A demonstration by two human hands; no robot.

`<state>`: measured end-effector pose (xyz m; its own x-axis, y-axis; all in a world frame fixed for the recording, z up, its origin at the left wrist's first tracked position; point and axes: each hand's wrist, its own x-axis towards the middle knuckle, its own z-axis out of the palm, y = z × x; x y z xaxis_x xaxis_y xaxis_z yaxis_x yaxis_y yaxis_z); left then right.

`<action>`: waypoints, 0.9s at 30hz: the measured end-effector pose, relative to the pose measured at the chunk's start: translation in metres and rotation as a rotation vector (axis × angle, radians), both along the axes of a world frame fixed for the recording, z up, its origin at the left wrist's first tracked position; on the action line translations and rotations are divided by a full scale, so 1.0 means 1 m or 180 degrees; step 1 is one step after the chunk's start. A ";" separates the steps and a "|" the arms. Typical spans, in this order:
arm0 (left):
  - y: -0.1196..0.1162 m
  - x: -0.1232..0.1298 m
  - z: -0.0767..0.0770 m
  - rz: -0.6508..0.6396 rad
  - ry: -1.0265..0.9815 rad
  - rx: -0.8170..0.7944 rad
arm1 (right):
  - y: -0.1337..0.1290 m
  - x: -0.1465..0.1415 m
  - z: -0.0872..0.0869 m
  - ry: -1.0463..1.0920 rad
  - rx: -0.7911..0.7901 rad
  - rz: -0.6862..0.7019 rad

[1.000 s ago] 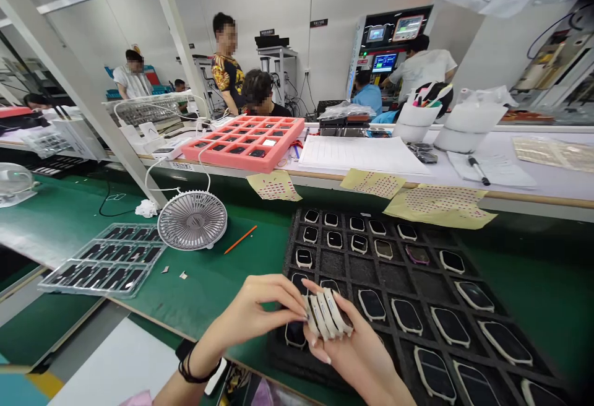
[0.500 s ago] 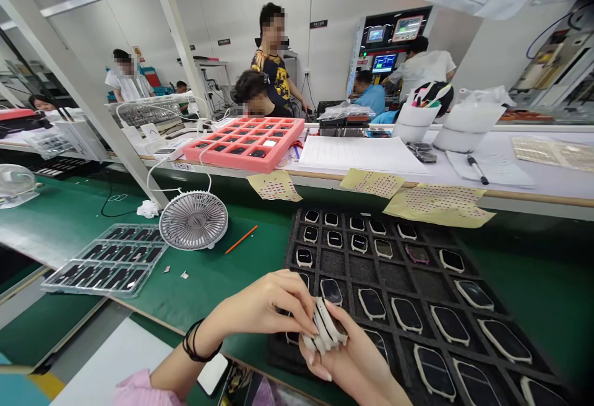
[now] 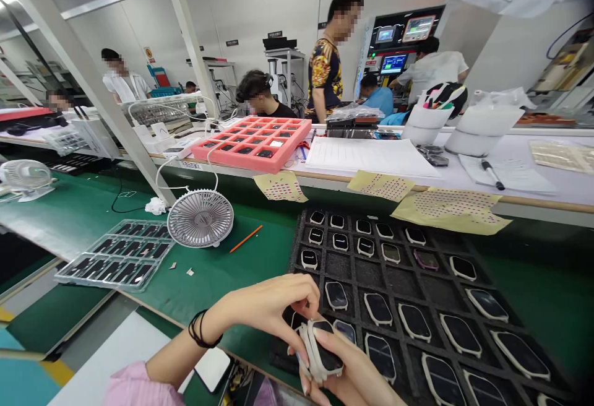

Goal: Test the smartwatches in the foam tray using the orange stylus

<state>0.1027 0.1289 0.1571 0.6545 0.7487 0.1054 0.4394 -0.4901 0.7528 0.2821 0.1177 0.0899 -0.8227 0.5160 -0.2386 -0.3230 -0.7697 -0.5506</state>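
Over the front left corner of the black foam tray (image 3: pixel 341 263), my two hands hold a small stack of watch cases (image 3: pixel 320 353) with pale rims. A dark screen faces up on the outermost one. My right hand (image 3: pixel 355 366) grips the stack from the right, its thumb lying across that screen. My left hand (image 3: pixel 283 310), with black bands at the wrist, is closed at the stack's left side, thumb against the pale rims and index finger curled above. Several watch cases (image 3: pixel 378 308) lie screen up in the tray's pockets. How many are in the stack is hard to tell.
A white fan (image 3: pixel 200 219), an orange stick (image 3: pixel 245 239) and a clear plastic tray (image 3: pixel 116 254) of dark parts lie to the left on the green bench. Above runs a shelf holding a pink foam tray (image 3: pixel 253 143) and papers (image 3: pixel 371 155). Several people are beyond it.
The stack in my hands has turned, so a dark screen now shows. My left fingers have lifted and curled, with the thumb at the rims. A standing person beyond has moved right.
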 end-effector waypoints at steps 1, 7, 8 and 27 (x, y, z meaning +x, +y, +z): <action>-0.001 -0.001 -0.001 0.0040 0.0048 -0.0010 | -0.001 -0.002 -0.004 0.0039 0.0009 0.0005; -0.002 -0.034 -0.030 0.0992 -0.0256 -0.0406 | 0.000 -0.010 -0.008 0.0090 -0.0162 0.0055; -0.003 -0.043 -0.039 0.1366 -0.0173 -0.0324 | 0.002 -0.008 -0.006 0.0104 -0.0185 -0.0006; -0.013 -0.049 -0.073 0.2535 0.0683 -0.0211 | 0.017 0.003 0.019 -0.0199 0.0315 -0.1023</action>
<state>0.0540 0.1161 0.0842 -0.0736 0.9970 -0.0223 0.7738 0.0712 0.6294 0.2850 0.1344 0.1091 -0.5998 0.7696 -0.2192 -0.5037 -0.5759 -0.6439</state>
